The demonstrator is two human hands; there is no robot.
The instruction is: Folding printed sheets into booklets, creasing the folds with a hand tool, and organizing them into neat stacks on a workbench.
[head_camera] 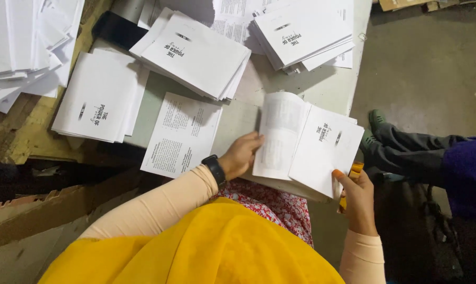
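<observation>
An open white printed booklet (306,142) lies on a stack at the table's near edge. My left hand (241,155) rests on its left side, fingers bent over a printed page that stands half lifted. My right hand (358,197) pinches the lower right corner of the booklet's cover page, thumb on top. A black watch (215,169) sits on my left wrist. Both sleeves are pale peach, above a yellow cloth over my lap.
Several stacks of white booklets (196,52) and loose printed sheets (181,134) cover the grey table (322,89). A dark phone-like slab (118,29) lies at the back left. Another person's legs in dark trousers (417,150) stretch across the floor at right.
</observation>
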